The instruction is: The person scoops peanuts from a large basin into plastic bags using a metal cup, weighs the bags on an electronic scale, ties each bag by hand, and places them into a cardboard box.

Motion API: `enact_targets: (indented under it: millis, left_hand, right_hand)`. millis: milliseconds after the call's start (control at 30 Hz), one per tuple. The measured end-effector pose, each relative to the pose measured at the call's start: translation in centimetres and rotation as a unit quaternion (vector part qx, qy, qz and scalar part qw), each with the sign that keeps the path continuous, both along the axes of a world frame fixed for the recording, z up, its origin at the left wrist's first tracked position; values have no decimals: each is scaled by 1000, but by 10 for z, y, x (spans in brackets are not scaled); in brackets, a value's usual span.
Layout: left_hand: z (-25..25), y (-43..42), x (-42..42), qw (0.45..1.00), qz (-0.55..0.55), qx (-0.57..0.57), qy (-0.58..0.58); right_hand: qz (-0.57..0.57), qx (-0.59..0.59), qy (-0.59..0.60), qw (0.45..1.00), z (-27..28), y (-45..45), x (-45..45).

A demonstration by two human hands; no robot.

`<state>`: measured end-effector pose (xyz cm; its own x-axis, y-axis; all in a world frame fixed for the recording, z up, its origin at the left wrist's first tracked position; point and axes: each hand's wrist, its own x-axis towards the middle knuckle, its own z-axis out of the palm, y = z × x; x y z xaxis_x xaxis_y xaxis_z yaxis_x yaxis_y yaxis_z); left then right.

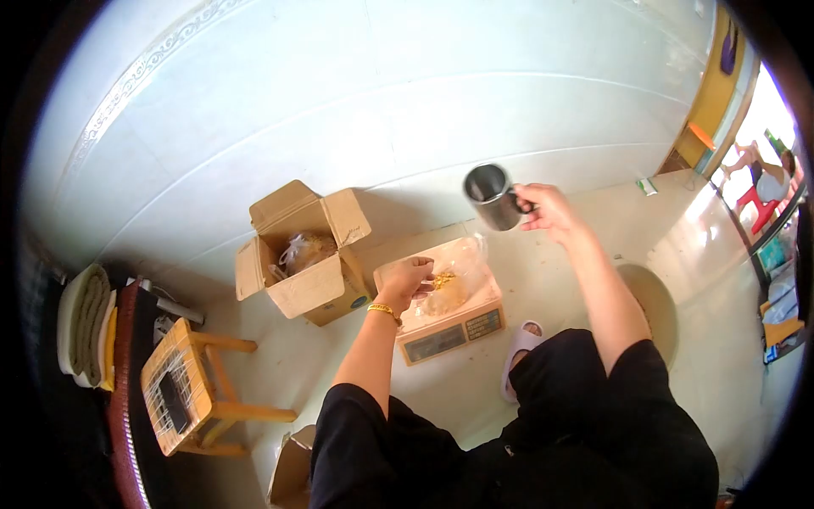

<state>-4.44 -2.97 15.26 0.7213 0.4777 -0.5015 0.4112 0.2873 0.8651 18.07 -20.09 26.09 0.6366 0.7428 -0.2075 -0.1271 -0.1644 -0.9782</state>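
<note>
My right hand [547, 212] is closed round the handle of a dark metal mug [493, 198], held up in the air with its opening tilted toward me. My left hand [405, 284], with a gold bracelet at its wrist, is pinched over the left part of a low cardboard box [452, 337]. What its fingers hold is too small to name. Beside those fingers, small golden pieces [443, 280] lie on clear plastic [447, 299] on top of the box.
An open carton [309, 287] with a plastic bag inside stands behind on the left. A wooden stool [182, 386] bears a black phone. Another carton [291, 467] is at the bottom. A person [770, 180] sits far right.
</note>
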Motion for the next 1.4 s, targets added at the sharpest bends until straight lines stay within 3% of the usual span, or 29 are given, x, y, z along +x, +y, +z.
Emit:
enact_targets:
  millis: [100, 300, 367, 433, 467, 533, 567, 633, 700, 767, 833, 933, 967, 1033, 1100, 1133, 1167, 1200, 1233, 1333, 1400]
  left_hand:
    - [-16, 11, 0, 1000, -16, -19, 1]
    - [-12, 9, -3, 1000, 11, 2, 19]
    - [-10, 9, -1, 999, 3, -1, 42]
    - [-11, 7, 1, 999, -6, 4, 31]
    - [-11, 5, 1, 1000, -16, 5, 26]
    - [-9, 2, 2, 1000, -14, 4, 22]
    - [-9, 0, 2, 1000, -14, 0, 20]
    - [-13, 2, 0, 1000, -15, -3, 17]
    - [-18, 3, 2, 999, -30, -11, 18]
    - [-20, 6, -1, 1000, -19, -11, -5]
    - [-17, 4, -2, 1000, -23, -15, 7]
    - [-13, 5, -4, 999, -22, -12, 21]
    - [-13, 6, -5, 999, -22, -7, 26]
    - [-15, 10, -5, 999, -21, -4, 30]
    - [-15, 11, -6, 999, -16, -2, 34]
    - [-13, 11, -6, 999, -15, 1, 30]
    - [-13, 11, -8, 1000, -15, 3, 26]
    - [-13, 11, -9, 1000, -15, 4, 27]
    - [-13, 10, -9, 999, -13, 1, 32]
    - [-13, 10, -10, 999, -22, 1, 29]
    - [-15, 11, -11, 999, -31, 0, 21]
  right_hand:
    - [-76, 20, -55, 995, 32, -69, 0]
    - [-250, 18, 8, 968, -3, -240, -1]
    - [-247, -66, 9, 967, -40, -302, 13]
    - [-309, -213, -24, 926, -78, -343, 28]
    - [-308, -211, -24, 927, -99, -357, 37]
    - [-348, -286, -143, 882, -126, -368, 48]
    - [-347, -286, -139, 882, -132, -367, 52]
    - [-237, -491, -296, 784, -132, -357, 49]
    - [-144, -535, -371, 745, -159, -350, 49]
    - [8, -659, -408, 632, -209, -341, 46]
    - [61, -619, -379, 685, -243, -325, 20]
    - [116, -567, -399, 712, -290, -310, 27]
    - [115, -568, -396, 713, -286, -313, 27]
    - [96, -555, -257, 785, -221, -300, 13]
    - [82, -525, -283, 799, -203, -306, 7]
    - [-42, -440, -146, 885, -200, -313, 6]
    - [-165, -333, -1, 928, -200, -322, 6]
    - [-163, -237, 135, 948, -197, -333, 12]
    - [-165, -236, 137, 948, -199, -338, 11]
    - [-375, -180, 182, 891, -172, -345, 0]
    - [-376, -138, 197, 895, -166, -358, 2]
